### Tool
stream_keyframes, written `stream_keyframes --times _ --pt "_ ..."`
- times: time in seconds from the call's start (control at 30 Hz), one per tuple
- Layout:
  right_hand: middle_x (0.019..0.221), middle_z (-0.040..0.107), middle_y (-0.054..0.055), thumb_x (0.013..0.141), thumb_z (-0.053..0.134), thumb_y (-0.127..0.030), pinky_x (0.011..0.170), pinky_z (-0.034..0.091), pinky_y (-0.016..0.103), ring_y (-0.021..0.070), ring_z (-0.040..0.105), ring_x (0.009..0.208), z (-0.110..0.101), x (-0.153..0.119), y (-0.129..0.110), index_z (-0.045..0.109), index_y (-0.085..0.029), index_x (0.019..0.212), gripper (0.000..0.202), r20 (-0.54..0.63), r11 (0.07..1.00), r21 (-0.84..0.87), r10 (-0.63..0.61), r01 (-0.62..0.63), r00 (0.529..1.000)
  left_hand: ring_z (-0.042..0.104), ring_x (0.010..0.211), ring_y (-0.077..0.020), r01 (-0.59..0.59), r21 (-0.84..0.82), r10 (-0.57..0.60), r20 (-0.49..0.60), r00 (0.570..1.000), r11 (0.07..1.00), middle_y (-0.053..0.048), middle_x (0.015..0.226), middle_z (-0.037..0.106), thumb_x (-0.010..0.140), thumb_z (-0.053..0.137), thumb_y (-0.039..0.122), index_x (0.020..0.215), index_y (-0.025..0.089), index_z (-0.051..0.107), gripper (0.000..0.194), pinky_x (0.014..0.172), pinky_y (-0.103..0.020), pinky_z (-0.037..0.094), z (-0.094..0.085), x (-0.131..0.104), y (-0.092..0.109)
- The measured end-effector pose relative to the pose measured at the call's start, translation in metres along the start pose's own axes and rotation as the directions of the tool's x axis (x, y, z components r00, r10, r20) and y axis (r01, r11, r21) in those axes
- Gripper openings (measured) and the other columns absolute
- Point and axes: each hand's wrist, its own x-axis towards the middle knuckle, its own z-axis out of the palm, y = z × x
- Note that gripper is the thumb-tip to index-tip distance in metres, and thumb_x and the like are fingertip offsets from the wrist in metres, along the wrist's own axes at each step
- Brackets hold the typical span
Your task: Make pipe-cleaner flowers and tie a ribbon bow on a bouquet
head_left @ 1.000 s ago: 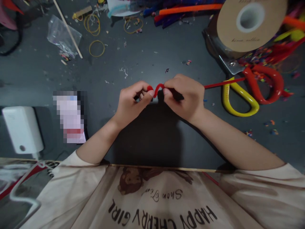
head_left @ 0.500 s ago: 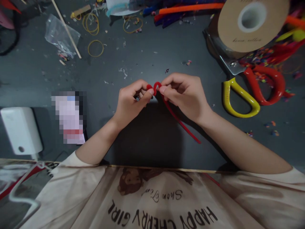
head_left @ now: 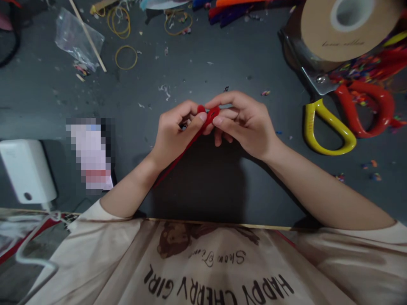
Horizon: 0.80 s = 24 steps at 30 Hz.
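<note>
A red pipe cleaner [head_left: 209, 117] is pinched between both hands above the dark grey table [head_left: 203, 72]. Its near end is curled into a small loop at my fingertips. The long free tail runs down and to the left, passing under my left hand [head_left: 174, 131] toward my left forearm. My left thumb and forefinger grip one side of the loop. My right hand [head_left: 243, 123] holds the other side with thumb and forefinger, the other fingers curled below.
Large scissors with one yellow and one red handle [head_left: 330, 123] lie at the right, under a big tan ribbon spool [head_left: 346, 27]. Rubber bands [head_left: 126, 57], a plastic bag [head_left: 78, 40] and a wooden stick [head_left: 89, 38] lie far left. A white box [head_left: 27, 169] sits near left.
The free tail of the pipe cleaner swung from pointing right, to down-right, to down-left under my left hand. The curl at my fingertips has tightened into a loop.
</note>
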Motion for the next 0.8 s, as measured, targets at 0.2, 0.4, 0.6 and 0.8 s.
stream_keyframes --times 0.2,0.4,0.6,0.8 --pt "0.073 0.068 -0.004 0.085 0.060 -0.037 0.043 0.040 0.011 0.0016 0.059 0.051 -0.0047 0.0014 -0.0012 0.058 -0.017 0.103 0.027 0.063 1.000 0.009 -0.016 0.016 0.998 0.044 0.046 -0.0029 0.001 -0.065 0.001 0.028 1.000 0.998 0.005 0.053 0.050 0.087 0.053 0.038 0.065 0.018 0.052 0.030 0.046 -0.020 0.039 -0.0023 0.0006 0.0026" --pt "0.077 0.069 -0.002 0.083 0.063 -0.035 0.050 0.047 0.013 0.0044 0.064 0.059 -0.0098 0.0007 -0.0038 0.063 -0.016 0.102 0.027 0.106 1.000 0.009 0.001 -0.002 0.994 0.044 0.045 -0.0038 -0.049 -0.047 0.051 0.057 0.997 0.998 0.004 0.050 0.048 0.088 0.052 0.038 0.063 0.018 0.051 0.033 0.045 -0.020 0.037 -0.0038 0.0012 -0.0001" --pt "0.078 0.070 -0.001 0.080 0.066 -0.033 0.053 0.050 0.017 0.0066 0.065 0.062 -0.0098 0.0006 -0.0031 0.068 -0.017 0.098 0.024 0.098 0.999 0.023 0.043 -0.045 0.994 0.037 0.045 -0.0039 -0.073 -0.042 0.076 0.070 0.995 0.996 0.004 0.048 0.043 0.091 0.048 0.035 0.061 0.018 0.048 0.035 0.046 -0.021 0.032 -0.0046 0.0008 -0.0007" --pt "0.072 0.067 -0.003 0.076 0.071 -0.032 0.055 0.049 0.017 0.0066 0.064 0.061 -0.0084 0.0004 -0.0048 0.070 -0.020 0.090 0.018 0.084 1.000 -0.009 0.010 -0.010 0.996 0.035 0.046 -0.0043 -0.044 -0.049 0.050 0.114 0.992 0.998 0.004 0.050 0.041 0.092 0.046 0.035 0.060 0.018 0.044 0.036 0.049 -0.023 0.033 -0.0045 -0.0011 0.0011"
